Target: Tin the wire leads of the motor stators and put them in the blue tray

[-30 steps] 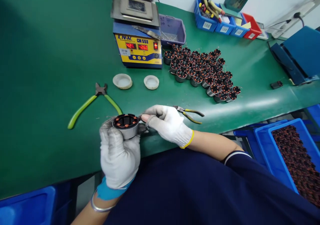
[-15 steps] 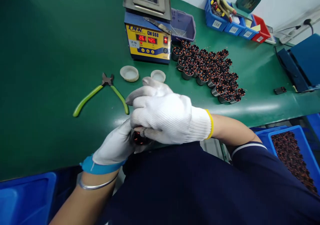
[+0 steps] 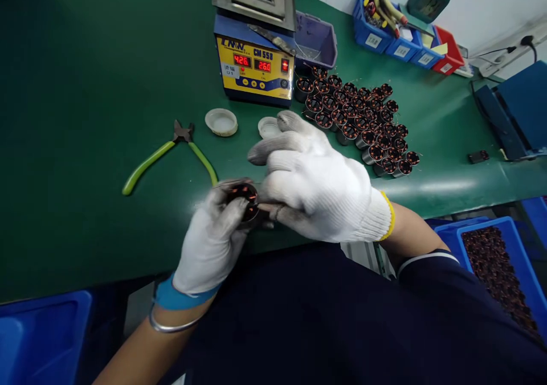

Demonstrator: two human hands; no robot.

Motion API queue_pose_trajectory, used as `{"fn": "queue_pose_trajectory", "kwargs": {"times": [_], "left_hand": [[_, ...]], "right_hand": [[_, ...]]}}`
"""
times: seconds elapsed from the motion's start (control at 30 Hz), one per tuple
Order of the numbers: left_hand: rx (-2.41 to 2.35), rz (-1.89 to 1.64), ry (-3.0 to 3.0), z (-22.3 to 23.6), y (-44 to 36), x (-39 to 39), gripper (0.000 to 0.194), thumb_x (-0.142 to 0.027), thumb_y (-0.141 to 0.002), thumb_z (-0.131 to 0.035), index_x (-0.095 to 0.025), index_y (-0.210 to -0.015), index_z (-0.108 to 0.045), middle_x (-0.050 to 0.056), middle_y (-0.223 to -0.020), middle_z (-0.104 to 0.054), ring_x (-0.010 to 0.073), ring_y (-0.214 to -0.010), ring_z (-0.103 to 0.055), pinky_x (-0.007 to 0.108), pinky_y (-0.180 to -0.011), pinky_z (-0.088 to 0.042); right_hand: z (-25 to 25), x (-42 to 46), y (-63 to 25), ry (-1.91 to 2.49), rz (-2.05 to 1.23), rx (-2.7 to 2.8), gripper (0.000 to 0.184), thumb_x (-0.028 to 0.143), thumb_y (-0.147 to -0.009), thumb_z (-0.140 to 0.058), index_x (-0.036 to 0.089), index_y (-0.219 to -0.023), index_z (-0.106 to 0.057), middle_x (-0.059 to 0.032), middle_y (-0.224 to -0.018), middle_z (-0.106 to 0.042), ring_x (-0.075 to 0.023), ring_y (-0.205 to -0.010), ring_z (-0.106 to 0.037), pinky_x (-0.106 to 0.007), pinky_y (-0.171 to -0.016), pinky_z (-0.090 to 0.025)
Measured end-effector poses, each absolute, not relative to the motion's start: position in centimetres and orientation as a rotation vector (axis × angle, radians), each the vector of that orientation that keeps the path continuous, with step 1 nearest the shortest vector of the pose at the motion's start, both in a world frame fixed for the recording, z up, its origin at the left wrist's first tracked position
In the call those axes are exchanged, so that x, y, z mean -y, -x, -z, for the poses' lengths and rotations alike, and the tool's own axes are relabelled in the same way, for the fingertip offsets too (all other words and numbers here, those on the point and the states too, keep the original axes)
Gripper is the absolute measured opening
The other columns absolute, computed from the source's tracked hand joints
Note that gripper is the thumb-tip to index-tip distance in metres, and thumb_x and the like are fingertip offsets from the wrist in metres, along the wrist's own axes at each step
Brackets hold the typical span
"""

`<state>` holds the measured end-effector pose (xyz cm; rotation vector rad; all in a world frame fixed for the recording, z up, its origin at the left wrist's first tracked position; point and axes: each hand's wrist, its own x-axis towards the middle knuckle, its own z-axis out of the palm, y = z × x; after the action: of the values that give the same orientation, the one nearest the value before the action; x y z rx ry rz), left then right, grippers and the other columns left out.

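My left hand, in a white glove, is wrapped round a small metal stator with copper windings at the near edge of the green table. My right hand, also gloved, lies over the stator's right side. Its thumb and lower fingers pinch at the stator, while the other fingers stretch out above it. Most of the stator is hidden by both hands.
Green-handled cutters lie left of my hands. Two white caps sit before a yellow and blue solder pot. Several finished stators stand grouped on the right. Blue bins of stators sit below the table edge.
The stator tilted and moved from open view into both hands. My right hand rose over it and shifted right, now covering the small pliers seen a second ago.
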<state>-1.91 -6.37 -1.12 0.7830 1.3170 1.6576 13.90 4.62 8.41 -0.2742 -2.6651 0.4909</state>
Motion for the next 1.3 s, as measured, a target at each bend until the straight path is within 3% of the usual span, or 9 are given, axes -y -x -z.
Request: {"fn": "queue_pose_trajectory", "kwargs": {"times": [0.1,0.2,0.37,0.57,0.83,1.0,1.13,1.2,1.3], "left_hand": [[-1.427,-1.852,-0.791,1.0,1.3,6.8,0.047,-0.042,-0.07,-0.09,-0.018,-0.103,-0.066,0.007,-0.103,-0.071,0.0203,-0.092,-0.071,0.032,-0.082,-0.062],[-1.4,-1.882,-0.731,1.3,1.2,6.8,0.047,-0.044,-0.07,-0.088,-0.018,-0.102,-0.066,0.006,-0.101,-0.07,0.022,-0.085,-0.072,0.035,-0.071,-0.063],[-1.427,-1.74,-0.833,1.7,1.2,6.4,0.038,-0.046,-0.076,-0.085,-0.018,-0.098,-0.071,0.005,-0.097,-0.073,0.0205,-0.087,-0.072,0.031,-0.077,-0.063],[-1.542,-1.602,-1.328,1.4,1.1,6.8,0.079,-0.049,-0.06,-0.094,-0.023,-0.127,-0.063,0.012,-0.122,-0.07,0.0305,-0.107,-0.072,0.044,-0.091,-0.063],[-1.705,-1.698,-1.956,0.7,1.7,7.1,0.064,-0.009,-0.07,-0.085,-0.028,-0.126,-0.06,0.013,-0.144,-0.054,0.0306,-0.122,-0.065,0.048,-0.105,-0.057],[-1.643,-1.491,-2.081,0.8,2.2,6.9,0.029,-0.013,-0.075,-0.081,-0.024,-0.1,-0.069,0.011,-0.142,-0.057,0.0341,-0.13,-0.06,0.051,-0.103,-0.056],[-1.658,-1.754,-1.146,1.7,1.4,7.0,0.005,-0.023,-0.089,-0.069,-0.021,-0.09,-0.065,0.009,-0.123,-0.07,0.0265,-0.108,-0.071,0.045,-0.092,-0.061],[-1.599,-1.739,-0.772,2.0,1.2,7.0,0.009,-0.031,-0.093,-0.066,-0.022,-0.093,-0.065,0.007,-0.117,-0.072,0.0235,-0.097,-0.074,0.043,-0.083,-0.062],[-1.558,-1.841,-0.994,1.4,1.6,6.5,0.029,-0.039,-0.086,-0.074,-0.025,-0.111,-0.068,0.007,-0.124,-0.069,0.0252,-0.102,-0.071,0.043,-0.087,-0.06]], "right_hand": [[-6.4,-4.7,-15.2,0.306,-0.826,2.336,0.018,0.026,-0.098,-0.06,0.015,-0.084,-0.063,-0.0049,-0.09,-0.068,-0.022,-0.111,-0.067,-0.046,-0.109,-0.051],[-3.7,-4.4,-15.9,0.543,-1.155,1.918,0.03,0.04,-0.103,-0.054,0.016,-0.086,-0.06,-0.0036,-0.081,-0.065,-0.0195,-0.105,-0.07,-0.035,-0.093,-0.06],[-0.6,-2.9,-14.8,0.456,-0.825,2.198,0.057,0.05,-0.089,-0.072,0.013,-0.129,-0.057,-0.0164,-0.133,-0.061,-0.0263,-0.13,-0.057,-0.044,-0.113,-0.049],[0.6,-2.2,-14.1,0.381,-0.623,2.238,0.045,0.041,-0.097,-0.059,0.013,-0.131,-0.052,-0.0175,-0.128,-0.064,-0.0245,-0.125,-0.061,-0.038,-0.108,-0.053],[0.5,-2.0,-14.8,0.474,-0.521,2.232,0.038,0.021,-0.09,-0.059,0.014,-0.127,-0.052,-0.0143,-0.129,-0.063,-0.0201,-0.123,-0.062,-0.033,-0.104,-0.054],[0.9,-2.3,-15.2,0.429,-0.535,2.221,0.039,0.026,-0.092,-0.062,0.015,-0.128,-0.05,-0.0155,-0.127,-0.064,-0.0216,-0.122,-0.062,-0.034,-0.103,-0.054],[1.1,-2.6,-15.5,0.434,-0.595,2.166,0.046,0.037,-0.092,-0.065,0.017,-0.13,-0.049,-0.0163,-0.129,-0.062,-0.0231,-0.122,-0.062,-0.037,-0.104,-0.054],[1.1,-2.7,-15.7,0.459,-0.575,2.188,0.047,0.037,-0.09,-0.066,0.017,-0.129,-0.05,-0.0158,-0.129,-0.062,-0.0238,-0.121,-0.063,-0.037,-0.102,-0.055],[1.1,-2.7,-15.6,0.406,-0.515,2.307,0.043,0.028,-0.088,-0.064,0.016,-0.128,-0.051,-0.0148,-0.128,-0.064,-0.0242,-0.119,-0.064,-0.037,-0.098,-0.056]]}}
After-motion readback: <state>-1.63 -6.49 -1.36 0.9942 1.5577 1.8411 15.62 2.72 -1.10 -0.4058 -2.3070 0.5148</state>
